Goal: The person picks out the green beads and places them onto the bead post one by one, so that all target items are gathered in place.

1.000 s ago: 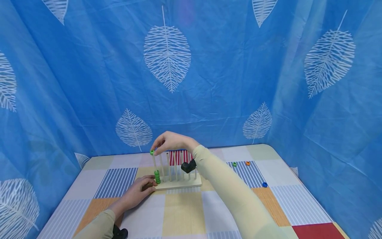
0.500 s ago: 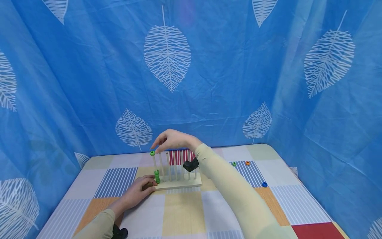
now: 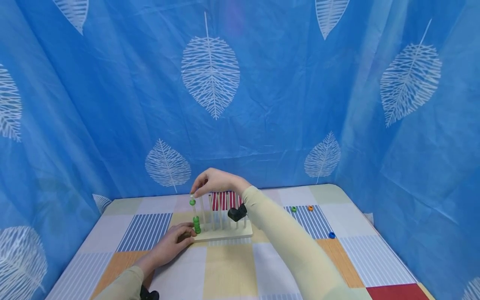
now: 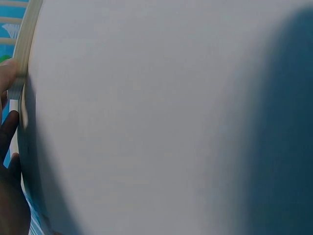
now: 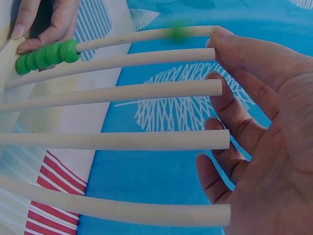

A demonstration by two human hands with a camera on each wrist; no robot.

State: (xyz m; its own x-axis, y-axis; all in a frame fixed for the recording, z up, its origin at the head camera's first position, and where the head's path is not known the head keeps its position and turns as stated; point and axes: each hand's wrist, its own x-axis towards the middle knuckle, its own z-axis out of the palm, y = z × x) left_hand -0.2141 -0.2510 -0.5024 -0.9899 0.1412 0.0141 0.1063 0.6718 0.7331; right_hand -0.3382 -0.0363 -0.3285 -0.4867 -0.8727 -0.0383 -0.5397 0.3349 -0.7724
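A pale wooden rack of upright pegs (image 3: 224, 236) stands on the patchwork cloth. My left hand (image 3: 173, 245) holds the left end of its base, thumb at the front. Several green beads (image 5: 48, 56) are stacked at the foot of the leftmost peg (image 5: 117, 39). Another green bead (image 5: 177, 32), blurred by motion, is around that same peg below its top. My right hand (image 3: 216, 182) is at the peg's tip with thumb and forefinger close to it and no bead between them. Its other fingers (image 5: 239, 117) spread loosely behind the neighbouring pegs.
To the right lie a loose green bead (image 3: 294, 209), an orange bead (image 3: 310, 208) and a blue bead (image 3: 331, 235). A blue curtain (image 3: 270, 125) with white leaf prints hangs behind and beside the table.
My right fingers, which held the green bead at the peg's top, have let it go. The bead has dropped partway down the peg. My left hand stays on the base.
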